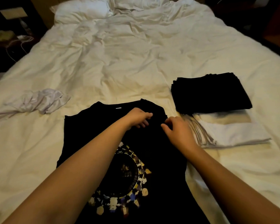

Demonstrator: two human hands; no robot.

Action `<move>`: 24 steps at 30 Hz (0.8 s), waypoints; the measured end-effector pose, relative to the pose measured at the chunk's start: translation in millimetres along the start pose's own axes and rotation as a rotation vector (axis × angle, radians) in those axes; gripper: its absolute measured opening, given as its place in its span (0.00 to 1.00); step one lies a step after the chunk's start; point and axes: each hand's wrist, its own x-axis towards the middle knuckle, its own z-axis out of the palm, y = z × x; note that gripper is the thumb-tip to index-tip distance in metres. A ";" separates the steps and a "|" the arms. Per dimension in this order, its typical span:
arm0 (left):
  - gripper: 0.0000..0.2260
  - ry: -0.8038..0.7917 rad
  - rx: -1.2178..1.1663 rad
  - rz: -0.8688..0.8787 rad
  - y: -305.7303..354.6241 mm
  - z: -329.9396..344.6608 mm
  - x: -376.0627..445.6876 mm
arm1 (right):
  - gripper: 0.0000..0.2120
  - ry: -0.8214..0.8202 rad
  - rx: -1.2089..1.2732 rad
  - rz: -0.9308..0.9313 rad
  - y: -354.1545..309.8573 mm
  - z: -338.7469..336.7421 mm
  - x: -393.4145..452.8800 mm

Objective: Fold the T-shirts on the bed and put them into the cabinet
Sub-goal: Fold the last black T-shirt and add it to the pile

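A black T-shirt with a round printed design lies spread on the bed before the person. The left hand grips the fabric near the collar, fingers curled; the right hand pinches the shoulder just beside it. To the right sit a folded black stack and folded white shirts, touching. A crumpled white shirt lies left, a pillow far off
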 end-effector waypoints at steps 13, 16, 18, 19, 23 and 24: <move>0.12 -0.080 -0.535 -0.031 49.0 40.3 47.8 | 0.16 0.059 0.139 0.111 28.0 16.0 -26.8; 0.14 -0.061 -0.336 0.065 49.8 40.4 58.3 | 0.17 0.108 0.126 0.119 29.3 23.4 -33.1; 0.11 0.047 -0.142 0.142 50.9 40.8 64.2 | 0.17 0.129 0.108 0.126 30.9 27.5 -36.0; 0.09 0.114 -0.037 0.194 52.2 39.5 66.2 | 0.17 0.142 0.090 0.129 31.8 29.3 -37.0; 0.09 0.186 0.165 0.331 60.1 33.5 72.4 | 0.17 0.153 0.047 0.121 36.8 33.3 -38.4; 0.09 0.170 0.135 0.333 61.0 32.9 72.1 | 0.17 0.154 0.038 0.117 37.1 33.7 -38.6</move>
